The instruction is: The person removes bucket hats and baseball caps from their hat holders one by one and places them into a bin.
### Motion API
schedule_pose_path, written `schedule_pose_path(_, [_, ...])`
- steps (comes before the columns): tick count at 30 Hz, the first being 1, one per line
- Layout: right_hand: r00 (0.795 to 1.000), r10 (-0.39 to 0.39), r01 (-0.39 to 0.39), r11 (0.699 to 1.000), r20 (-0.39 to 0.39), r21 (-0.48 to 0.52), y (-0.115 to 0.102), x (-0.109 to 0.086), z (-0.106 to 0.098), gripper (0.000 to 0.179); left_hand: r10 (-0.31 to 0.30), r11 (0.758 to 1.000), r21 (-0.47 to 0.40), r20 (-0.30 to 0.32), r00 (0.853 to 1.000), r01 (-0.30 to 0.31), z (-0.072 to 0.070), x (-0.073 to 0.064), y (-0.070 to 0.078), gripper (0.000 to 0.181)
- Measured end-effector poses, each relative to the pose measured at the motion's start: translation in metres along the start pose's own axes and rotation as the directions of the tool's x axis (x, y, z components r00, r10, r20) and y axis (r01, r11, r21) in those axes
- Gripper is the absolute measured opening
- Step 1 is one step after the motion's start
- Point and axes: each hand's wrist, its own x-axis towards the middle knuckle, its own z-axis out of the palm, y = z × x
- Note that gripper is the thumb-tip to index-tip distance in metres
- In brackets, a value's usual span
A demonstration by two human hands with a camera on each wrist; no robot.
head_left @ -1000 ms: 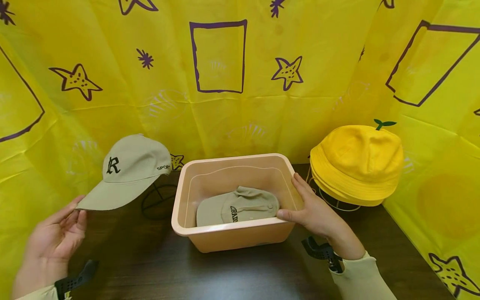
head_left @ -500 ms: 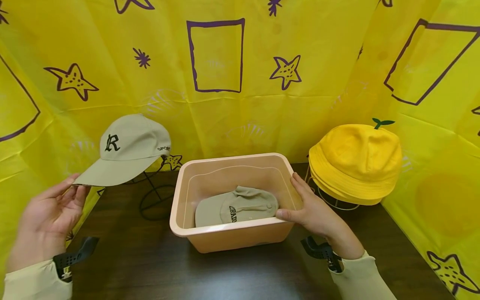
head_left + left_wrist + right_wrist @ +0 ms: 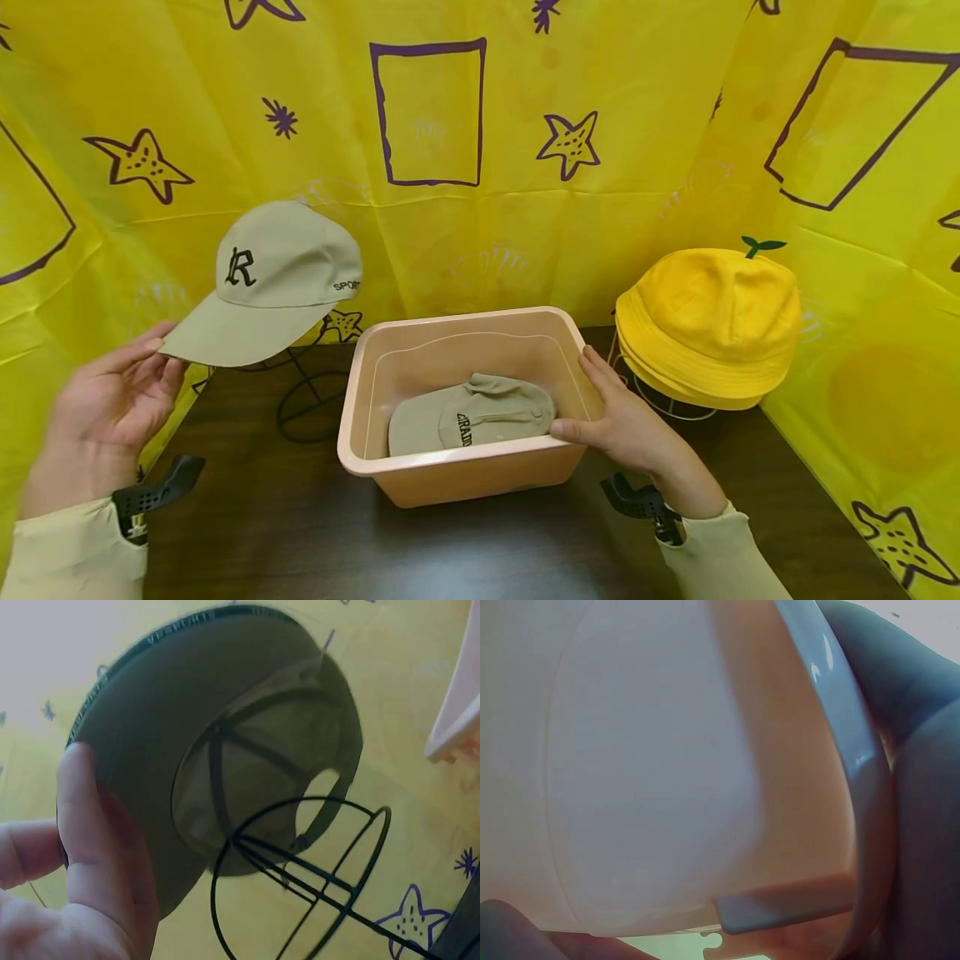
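In the head view my left hand (image 3: 120,396) pinches the brim of a beige baseball cap (image 3: 288,262) marked with a dark R. The left wrist view shows the cap's underside (image 3: 142,742), raised clear of a black wire hat stand (image 3: 322,892). My right hand (image 3: 633,429) holds the right end of a peach plastic bin (image 3: 480,487), thumb at the front rim and fingers along the side. Up close in the right wrist view is the bin's rim (image 3: 847,735). Inside the bin lies a second beige cap (image 3: 487,412), partly hidden by the front wall.
A yellow bucket hat (image 3: 712,325) with a green sprout sits on a pale wire stand (image 3: 678,408) at the right. Behind everything hangs a yellow patterned cloth (image 3: 427,225). The dark wooden table (image 3: 360,550) carries the bin and both stands.
My left hand has lifted the cap upward off the black stand, then shifted it slightly right. The right hand has kept its hold on the bin.
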Motion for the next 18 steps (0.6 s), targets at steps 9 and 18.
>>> schedule_pose_path(9, [1.0, -0.002, 0.002, 1.0, 0.003, -0.005, 0.0, 0.0, 0.0, 0.111, -0.065, 0.99, 0.132, 0.133, 0.989, 0.047, 0.02, 0.003, -0.013, 0.044])
schedule_pose_path(18, [1.0, -0.004, 0.004, 1.0, 0.001, -0.009, 0.0, 0.0, 0.0, 0.11, -0.207, 0.961, 0.234, 0.258, 0.944, 0.147, 0.037, 0.005, -0.025, 0.05])
